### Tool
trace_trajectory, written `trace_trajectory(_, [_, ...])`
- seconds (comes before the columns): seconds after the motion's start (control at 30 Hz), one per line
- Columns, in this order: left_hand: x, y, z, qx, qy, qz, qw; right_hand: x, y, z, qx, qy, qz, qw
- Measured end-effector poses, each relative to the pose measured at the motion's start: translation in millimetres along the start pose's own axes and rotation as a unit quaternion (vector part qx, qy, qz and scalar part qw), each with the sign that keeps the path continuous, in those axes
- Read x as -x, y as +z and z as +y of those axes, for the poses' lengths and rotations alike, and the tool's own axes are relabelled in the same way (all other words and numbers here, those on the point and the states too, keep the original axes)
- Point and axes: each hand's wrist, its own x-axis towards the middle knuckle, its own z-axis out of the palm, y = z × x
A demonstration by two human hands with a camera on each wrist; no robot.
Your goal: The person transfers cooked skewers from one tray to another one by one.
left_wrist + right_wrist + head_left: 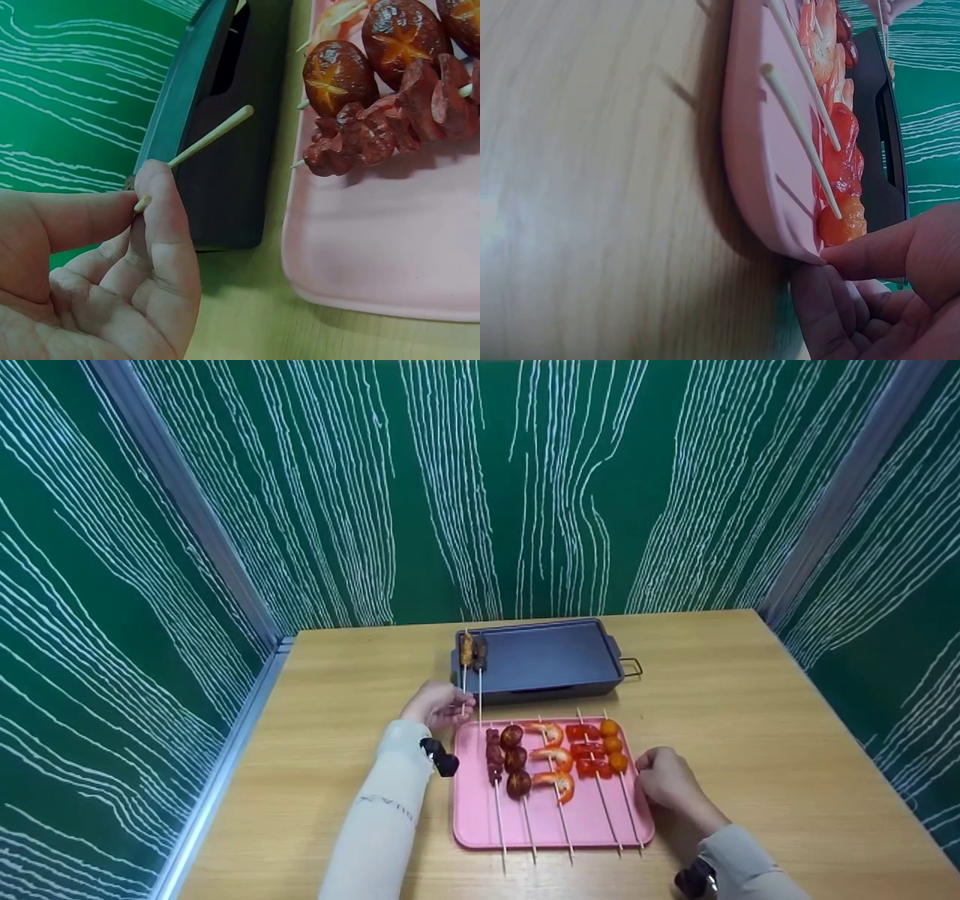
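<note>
My left hand [439, 705] pinches the stick end of a skewer with golden-brown food [466, 651], whose food lies at the left end of the dark grill pan [551, 656]. Close beside it is a darker meat skewer [480, 654]; its stick [214, 135] passes near my fingertips in the left wrist view. My right hand [667, 780] pinches the right rim of a pink tray [742, 150] between thumb and fingers. On this tray lie several skewers: red-brown meat [493, 756], mushrooms [515, 760], shrimp [553, 759], red pieces [589, 750] and orange balls [613, 744].
Tray and pan stand on a wooden table [750, 720], the pan behind the tray. A wire handle [631, 666] sticks out from the pan's right side. Green walls [525, 495] with white lines enclose the table at the back and sides. Several stick ends overhang the tray's front rim.
</note>
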Motion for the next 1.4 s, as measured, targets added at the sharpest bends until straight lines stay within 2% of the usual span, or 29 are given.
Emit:
trace_trajectory(0.2, [2.3, -0.5, 0.5, 0.022, 0.009, 0.004, 0.9997, 1, 0, 0, 0.022, -0.023, 0.019, 0.999])
trace_trajectory(0.63, [8.0, -1.6, 14.4, 0.037, 0.032, -0.003, 0.9988, -5, -4, -2, 0.017, 0.006, -0.019, 1.000])
trace_trajectory(0.97, [18.8, 2.8, 29.5, 0.025, 0.055, -0.008, 0.9981, -4, -5, -1, 0.016, 0.003, -0.022, 1.000])
trace_trajectory(1.13, [24.0, 2.2, 27.7, 0.012, 0.071, -0.008, 0.9974, -4, -4, 0, 0.017, -0.002, -0.013, 1.000])
trace_trajectory(1.4, [32.1, -3.5, 13.1, -0.004, 0.094, -0.004, 0.9956, -4, -2, -1, 0.009, 0.015, -0.034, 0.999])
